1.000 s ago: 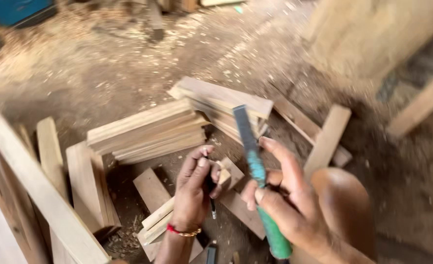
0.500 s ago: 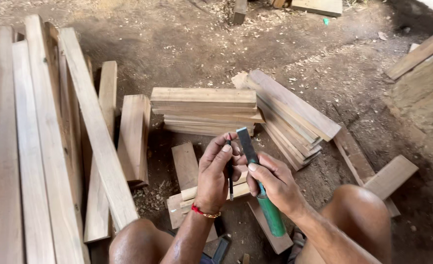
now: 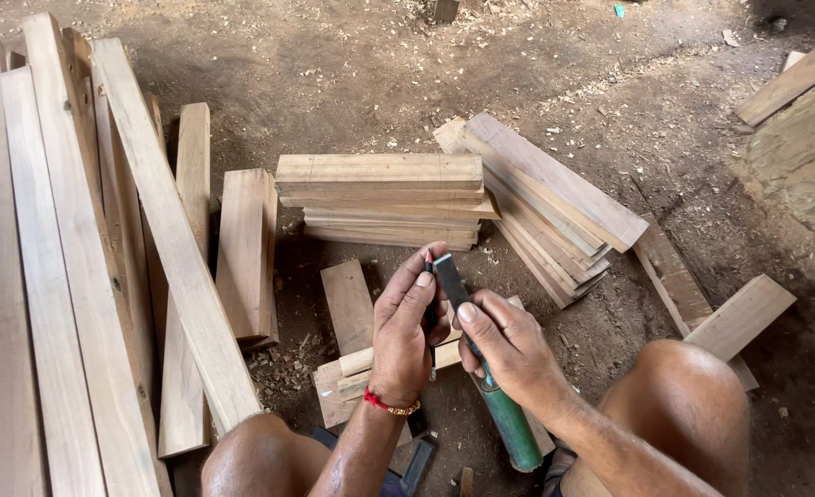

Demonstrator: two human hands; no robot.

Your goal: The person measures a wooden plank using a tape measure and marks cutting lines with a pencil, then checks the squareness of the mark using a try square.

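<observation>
Two bare knees are framing the bottom edge, the person sitting low over dusty ground. Right hand [image 3: 509, 345] is wrapping closed around a green-handled flat steel chisel [image 3: 486, 373], thumb pressing along the dark blade, handle running down toward the lower right. Left hand [image 3: 407, 336], wearing a red and gold wrist bracelet [image 3: 387, 404], is curling its fingers at the chisel's blade tip, thumb and forefinger pinching a small dark narrow object [image 3: 430, 304] held against the blade; what that object is, cannot tell. Both hands are meeting just above a few short pale wood offcuts [image 3: 352, 368] lying on the ground between the knees.

Just beyond the hands, a neat horizontal stack of short flat wooden boards [image 3: 380, 198] is sitting on the dirt. Beside it to the right, a slanted fanned pile of longer brown boards [image 3: 545, 198] is leaning against the stack's end. Left of the stack, a thick short plank [image 3: 246, 248] is lying lengthwise. Far left, long pale wooden planks [image 3: 49, 276] are running up the frame, one laid diagonally over the others. Sawdust-strewn earth floor [image 3: 352, 64] is filling the far ground.
</observation>
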